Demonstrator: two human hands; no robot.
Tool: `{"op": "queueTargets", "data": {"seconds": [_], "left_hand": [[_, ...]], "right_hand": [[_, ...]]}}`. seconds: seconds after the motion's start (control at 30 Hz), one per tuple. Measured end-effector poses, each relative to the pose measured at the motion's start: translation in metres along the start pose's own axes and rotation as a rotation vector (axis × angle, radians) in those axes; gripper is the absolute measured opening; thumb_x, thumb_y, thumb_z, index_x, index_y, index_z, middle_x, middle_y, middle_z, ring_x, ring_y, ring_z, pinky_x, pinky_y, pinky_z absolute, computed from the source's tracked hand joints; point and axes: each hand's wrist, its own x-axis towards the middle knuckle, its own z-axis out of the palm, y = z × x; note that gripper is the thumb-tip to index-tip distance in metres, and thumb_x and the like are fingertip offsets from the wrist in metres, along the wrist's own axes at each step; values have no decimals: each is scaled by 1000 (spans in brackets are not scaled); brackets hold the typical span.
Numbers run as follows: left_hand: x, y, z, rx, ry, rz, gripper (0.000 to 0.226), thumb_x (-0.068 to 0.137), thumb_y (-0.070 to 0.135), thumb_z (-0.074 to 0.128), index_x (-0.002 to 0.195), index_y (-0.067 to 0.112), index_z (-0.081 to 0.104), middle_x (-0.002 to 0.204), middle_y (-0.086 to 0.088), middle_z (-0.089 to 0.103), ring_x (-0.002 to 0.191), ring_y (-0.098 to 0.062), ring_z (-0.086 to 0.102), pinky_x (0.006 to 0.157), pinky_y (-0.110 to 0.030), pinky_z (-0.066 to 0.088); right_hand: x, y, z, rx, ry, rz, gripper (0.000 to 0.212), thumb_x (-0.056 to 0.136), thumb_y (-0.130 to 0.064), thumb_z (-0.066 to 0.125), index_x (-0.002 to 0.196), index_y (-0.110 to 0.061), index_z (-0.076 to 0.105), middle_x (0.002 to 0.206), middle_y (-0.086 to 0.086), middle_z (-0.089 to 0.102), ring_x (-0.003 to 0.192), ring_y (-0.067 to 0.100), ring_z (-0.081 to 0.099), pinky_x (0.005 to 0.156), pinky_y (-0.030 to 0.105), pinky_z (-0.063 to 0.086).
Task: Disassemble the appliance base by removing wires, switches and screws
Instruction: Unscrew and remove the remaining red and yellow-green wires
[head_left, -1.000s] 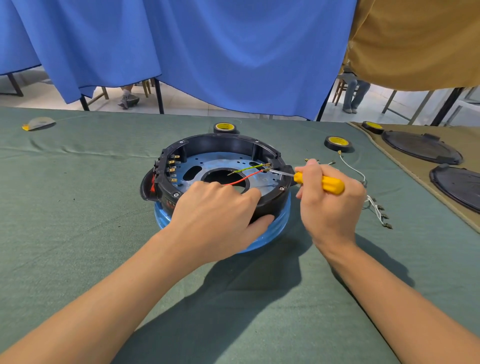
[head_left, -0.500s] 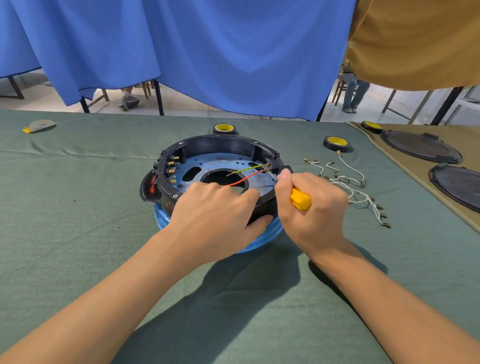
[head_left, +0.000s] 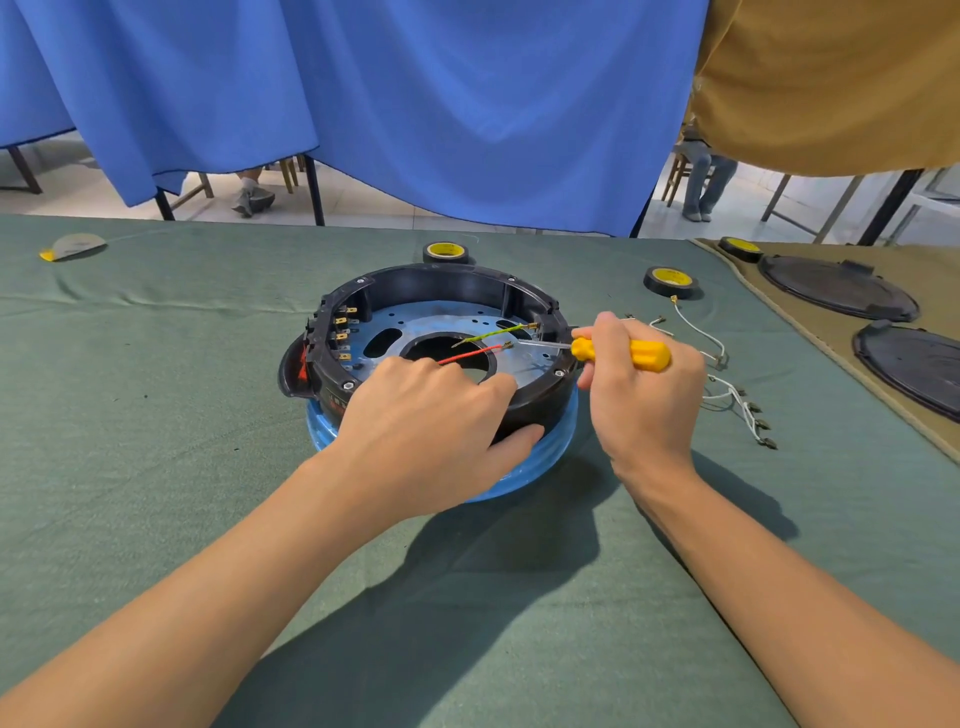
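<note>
Now, left hand (head_left: 431, 415) grips base (head_left: 447, 283); right hand (head_left: 644, 410) holds screwdriver (head_left: 631, 354); red lettering (head_left: 333, 403) unreadable.

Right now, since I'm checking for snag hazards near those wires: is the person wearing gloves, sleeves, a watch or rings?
No. The left hand and right hand are bare, with no gloves, rings, watch or bracelet showing. The left forearm and right forearm are uncovered down to the frame's edge, so no sleeve is in view.

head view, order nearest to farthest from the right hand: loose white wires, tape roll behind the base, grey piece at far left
From the right hand:
1. loose white wires, just to its right
2. tape roll, behind the base
3. grey piece, far left
</note>
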Motion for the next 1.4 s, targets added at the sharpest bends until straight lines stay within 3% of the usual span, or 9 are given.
{"op": "queueTargets", "data": {"seconds": [0.17, 0.3, 0.47, 0.57, 0.63, 0.7, 0.87, 1.2, 1.4], "left_hand": [[-1, 0, 1, -3, -12, 8, 46, 89, 62, 18, 71, 21, 29, 50, 7, 32, 47, -25, 36, 45, -28, 9], [1, -1, 3, -58, -43, -4, 50, 89, 64, 22, 71, 21, 40, 61, 8, 48, 57, -19, 49, 44, -28, 19], [7, -10, -2, -210, -90, -58, 75, 86, 74, 11, 80, 19, 62, 88, 7, 61, 95, -18, 53, 78, -35, 42], [12, -17, -4, -331, -218, -160, 78, 92, 68, 5, 62, 11, 49, 66, -4, 52, 79, -28, 47, 75, -41, 39], [19, -19, -7, -314, -370, -185, 82, 87, 64, -6, 77, 12, 56, 78, -10, 57, 80, -29, 47, 83, -36, 39], [28, -20, -9, -387, -487, -242, 59, 98, 49, 4, 74, 13, 44, 77, -11, 49, 68, -22, 39, 68, -23, 34], [46, -23, -16, -492, -719, -359, 41, 105, 33, 21, 70, 15, 30, 68, -5, 36, 59, -19, 30, 54, -31, 24], [46, -25, -22, -396, -387, -463, 46, 91, 31, 49, 52, 10, 40, 55, -8, 43, 55, -27, 39, 54, -32, 34], [46, -35, -48, -266, -370, -390, 46, 86, 31, 57, 49, 11, 39, 53, -7, 36, 54, -28, 32, 50, -31, 32]], "right_hand": [[-2, 0, -8, 59, -1, 1, 40, 94, -28, 51, 70, -6, 74, 50, 5, 61, 54, 21, 58, 60, 36, 49], [-6, 1, -8, 69, -27, -9, 40, 95, -27, 52, 72, -2, 73, 51, 6, 60, 52, 22, 56, 59, 40, 48], [-8, 2, -7, 46, -33, -59, 38, 95, -29, 51, 75, -7, 75, 53, 3, 60, 54, 25, 58, 59, 47, 47], [-9, 2, -7, 47, -23, -67, 37, 95, -27, 52, 72, -8, 73, 53, 2, 60, 54, 25, 58, 57, 45, 47], [-9, 2, -7, 55, -19, -70, 38, 95, -26, 52, 69, -6, 72, 52, -1, 59, 52, 22, 57, 57, 44, 47], [-9, 2, -8, 64, -18, -71, 40, 95, -28, 52, 68, -5, 71, 50, -5, 57, 51, 19, 57, 57, 42, 48], [-10, 1, -9, 95, -27, -83, 52, 92, -40, 48, 64, 1, 64, 48, 11, 53, 49, 27, 53, 54, 42, 44], [-5, -8, -13, 154, -7, -56, 61, 89, -45, 44, 59, 6, 59, 47, 15, 52, 51, 32, 51, 55, 44, 41], [9, -20, -21, 230, 6, 32, 41, 91, -33, 51, 62, -10, 69, 45, -6, 55, 52, 28, 56, 60, 46, 49]]}}
